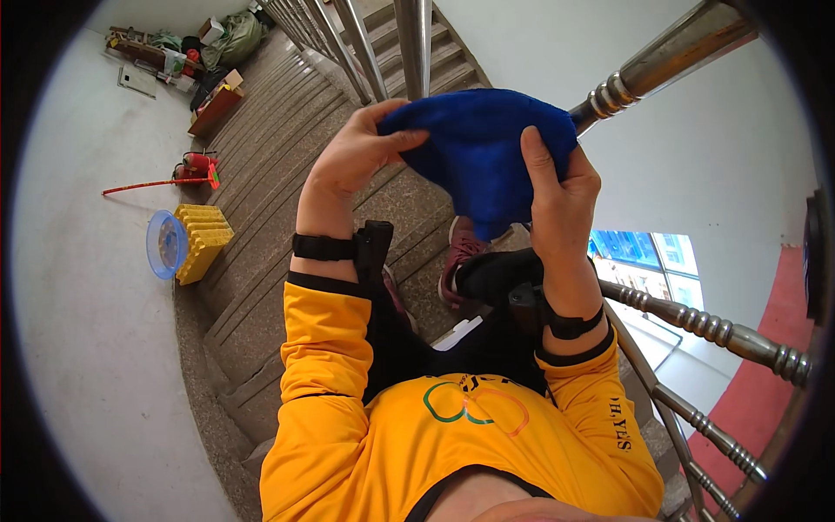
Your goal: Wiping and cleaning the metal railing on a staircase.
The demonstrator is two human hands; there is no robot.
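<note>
A blue cloth (487, 148) is stretched between my two hands, its lower part hanging down in a loose point. My left hand (361, 148) pinches its left edge, thumb in front and fingers behind. At the other side my right hand (561, 187) grips the cloth with the thumb lying over the front, the fingers partly hidden behind it. Just behind the cloth's right corner runs a metal railing post (609, 96); whether the two touch I cannot tell. Black straps with small devices sit on both forearms.
Stone stairs (270, 174) run down on the left, with metal balusters (413, 43) beyond. Along the wall stand a yellow crate-like block (202, 242), a translucent blue basin (165, 244), red fire extinguishers (198, 163) and piled clutter (235, 39). Metal rails (696, 322) and a window (648, 261) are at right.
</note>
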